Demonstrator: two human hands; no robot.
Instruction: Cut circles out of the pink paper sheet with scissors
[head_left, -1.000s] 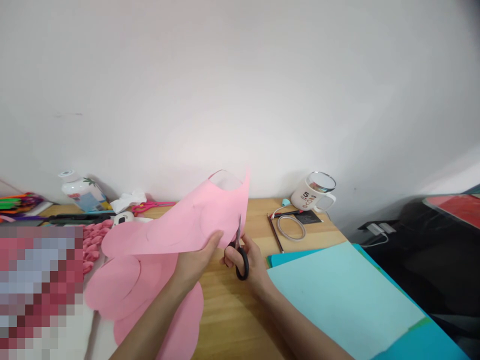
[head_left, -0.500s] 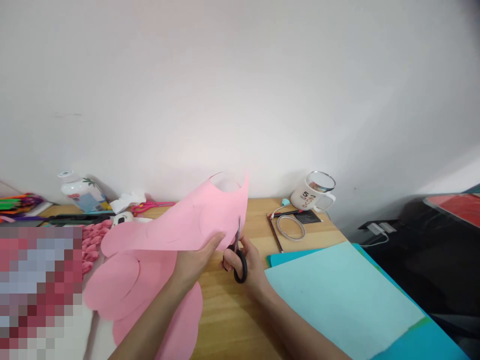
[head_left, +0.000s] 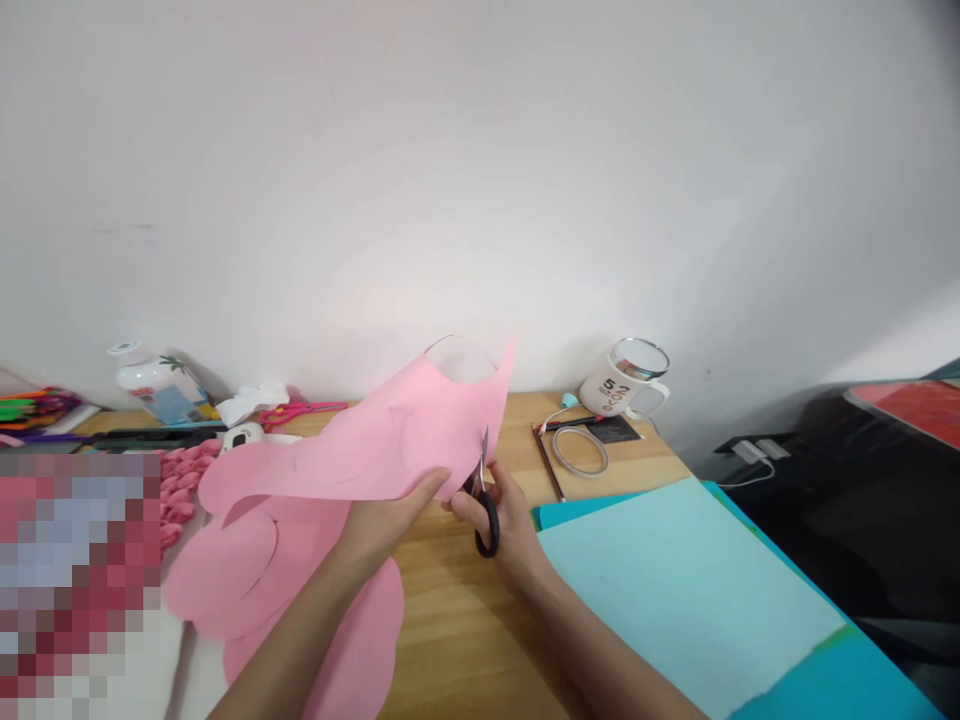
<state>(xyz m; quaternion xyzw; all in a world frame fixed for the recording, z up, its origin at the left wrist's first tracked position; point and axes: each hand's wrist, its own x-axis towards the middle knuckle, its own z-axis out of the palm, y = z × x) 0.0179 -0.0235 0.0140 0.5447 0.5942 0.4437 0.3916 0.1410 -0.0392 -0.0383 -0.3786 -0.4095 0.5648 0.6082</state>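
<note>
My left hand (head_left: pixel 390 518) pinches the lower edge of a pink paper sheet (head_left: pixel 390 435) and holds it up above the wooden table (head_left: pixel 465 620). A rounded notch is cut out of the sheet's top edge. My right hand (head_left: pixel 504 515) grips black-handled scissors (head_left: pixel 484 500), fingers through the loops, with the blades at the sheet's right edge. Below the lifted sheet, large pink petal-shaped cut-outs (head_left: pixel 255 570) lie flat on the table.
Light blue and teal sheets (head_left: pixel 690 590) lie at the right. A white mug (head_left: pixel 626 380), a coiled cable (head_left: pixel 581 450) and a pencil (head_left: pixel 549 462) sit at the back. A bottle (head_left: pixel 157 385), pink scissors (head_left: pixel 292 410) and coloured sticks (head_left: pixel 34 405) lie at the left.
The scissors have moved slightly up and right along the pink sheet's edge. The sheet has tipped a little to the right with my left hand.
</note>
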